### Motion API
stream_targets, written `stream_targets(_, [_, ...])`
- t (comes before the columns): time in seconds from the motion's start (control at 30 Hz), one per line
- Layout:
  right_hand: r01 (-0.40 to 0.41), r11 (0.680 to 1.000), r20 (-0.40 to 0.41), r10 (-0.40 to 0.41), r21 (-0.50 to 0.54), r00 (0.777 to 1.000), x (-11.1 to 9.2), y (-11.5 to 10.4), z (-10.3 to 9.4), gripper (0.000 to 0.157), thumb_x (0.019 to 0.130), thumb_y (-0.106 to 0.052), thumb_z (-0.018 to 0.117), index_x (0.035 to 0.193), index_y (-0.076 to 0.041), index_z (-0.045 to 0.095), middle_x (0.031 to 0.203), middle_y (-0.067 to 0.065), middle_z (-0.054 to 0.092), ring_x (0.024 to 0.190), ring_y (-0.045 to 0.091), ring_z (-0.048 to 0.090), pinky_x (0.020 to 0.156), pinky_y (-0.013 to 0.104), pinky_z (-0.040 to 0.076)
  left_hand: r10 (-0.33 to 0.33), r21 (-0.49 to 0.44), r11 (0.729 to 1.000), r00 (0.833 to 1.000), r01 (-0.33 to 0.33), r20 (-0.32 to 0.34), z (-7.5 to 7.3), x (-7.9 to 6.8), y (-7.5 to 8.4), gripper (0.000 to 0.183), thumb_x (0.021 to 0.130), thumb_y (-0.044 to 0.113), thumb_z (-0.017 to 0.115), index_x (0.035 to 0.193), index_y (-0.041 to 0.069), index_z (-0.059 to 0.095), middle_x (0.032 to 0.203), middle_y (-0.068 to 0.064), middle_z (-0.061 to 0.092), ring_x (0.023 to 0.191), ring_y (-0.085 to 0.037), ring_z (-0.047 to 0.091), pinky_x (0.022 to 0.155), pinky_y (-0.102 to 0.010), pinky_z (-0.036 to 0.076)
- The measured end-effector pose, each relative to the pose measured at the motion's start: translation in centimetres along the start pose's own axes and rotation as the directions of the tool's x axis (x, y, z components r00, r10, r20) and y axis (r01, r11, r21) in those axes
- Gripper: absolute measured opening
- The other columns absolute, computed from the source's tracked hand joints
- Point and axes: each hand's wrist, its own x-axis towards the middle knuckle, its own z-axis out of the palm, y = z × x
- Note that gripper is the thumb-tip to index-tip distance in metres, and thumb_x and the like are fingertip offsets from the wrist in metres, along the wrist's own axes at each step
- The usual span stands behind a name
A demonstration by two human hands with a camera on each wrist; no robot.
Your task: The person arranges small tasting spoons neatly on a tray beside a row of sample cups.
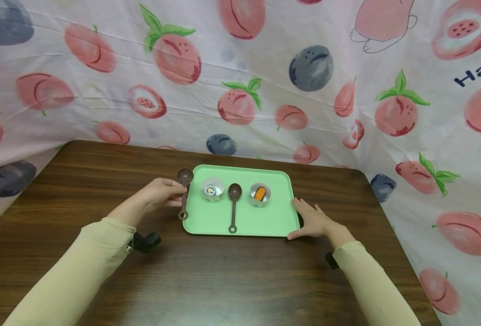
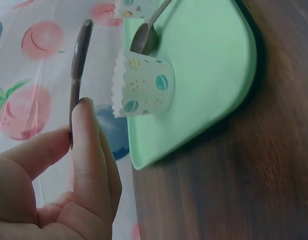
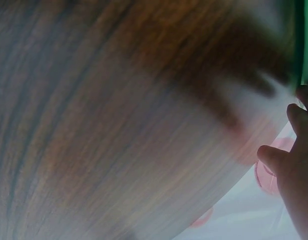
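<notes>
My left hand (image 1: pixel 159 195) pinches the handle of a dark brown spoon (image 1: pixel 185 175) between thumb and fingertips, at the tray's left edge. In the left wrist view this spoon (image 2: pixel 80 57) shows edge-on. The light green tray (image 1: pixel 274 222) bears a second brown spoon (image 1: pixel 235 192) between two scalloped paper cups. A small sushi-roll-like piece (image 1: pixel 210 190) lies in the left cup (image 1: pixel 213 198); an orange oblong piece (image 1: pixel 259 194) lies in the right cup (image 1: pixel 259 204). With fingers spread, my right hand (image 1: pixel 314 220) touches the tray's right edge.
The tray lies on a dark wood-grain table (image 1: pixel 224 280). Behind and to the right hangs a pale cloth (image 1: pixel 264 59) printed with peaches and blue fruit. Black straps with devices (image 1: pixel 145 242) sit at both wrists.
</notes>
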Motion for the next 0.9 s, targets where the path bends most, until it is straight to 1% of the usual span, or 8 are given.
stream_targets(0.3, [0.001, 1.000, 0.005, -0.001, 0.000, 1.000, 0.1, 0.1, 0.0, 0.117, 0.069, -0.060, 0.072, 0.150, -0.003, 0.010, 0.156, 0.017, 0.012, 0.145, 0.034, 0.009, 0.112, 0.066, 0.006, 0.004, -0.037, 0.999, 1.000, -0.003, 0.016, 1.0, 0.5, 0.6, 0.031, 0.095, 0.007, 0.049, 0.118, -0.013, 0.045, 0.080, 0.003, 0.054, 0.068, -0.003, 0.056, 0.070, -0.016, 0.056])
stream_targets(0.43, [0.001, 1.000, 0.005, -0.001, 0.006, 1.000, 0.1, 0.0, 0.0, 0.117, 0.069, -0.060, 0.073, 0.150, -0.003, 0.010, 0.156, 0.017, 0.012, 0.145, 0.034, 0.009, 0.112, 0.066, 0.006, -0.001, -0.046, 0.999, 1.000, 0.001, 0.014, 1.5, 0.7, 0.9, 0.035, 0.094, 0.008, 0.050, 0.122, -0.013, 0.044, 0.085, 0.002, 0.053, 0.070, -0.003, 0.057, 0.070, -0.016, 0.056])
stream_targets(0.57, [0.001, 1.000, 0.006, -0.001, 0.002, 1.000, 0.0, -0.1, -0.1, 0.117, 0.069, -0.060, 0.073, 0.150, -0.003, 0.011, 0.156, 0.017, 0.012, 0.145, 0.034, 0.009, 0.112, 0.066, 0.006, 0.001, -0.068, 0.998, 1.000, 0.000, 0.021, 2.2, 1.0, 1.3, 0.034, 0.094, 0.008, 0.051, 0.121, -0.011, 0.045, 0.091, 0.000, 0.052, 0.072, -0.004, 0.057, 0.070, -0.015, 0.056])
stream_targets(0.77, [-0.003, 1.000, 0.005, 0.003, 0.002, 1.000, 0.0, -0.2, -0.2, 0.117, 0.068, -0.059, 0.073, 0.150, -0.002, 0.011, 0.156, 0.017, 0.013, 0.145, 0.034, 0.009, 0.112, 0.066, 0.006, 0.001, -0.109, 0.994, 0.999, 0.003, 0.032, 3.4, 1.5, 1.8, 0.029, 0.094, 0.006, 0.050, 0.117, -0.010, 0.046, 0.085, 0.003, 0.055, 0.070, -0.004, 0.057, 0.068, -0.015, 0.055])
stream_targets(0.9, [-0.004, 1.000, 0.005, 0.004, 0.005, 1.000, 0.0, -0.3, -0.2, 0.117, 0.068, -0.059, 0.073, 0.150, -0.002, 0.012, 0.156, 0.017, 0.013, 0.145, 0.035, 0.009, 0.112, 0.066, 0.007, 0.005, -0.112, 0.994, 1.000, -0.002, 0.027, 4.2, 1.8, 2.1, 0.033, 0.094, 0.005, 0.050, 0.121, -0.011, 0.044, 0.086, 0.002, 0.054, 0.070, -0.004, 0.057, 0.068, -0.015, 0.055])
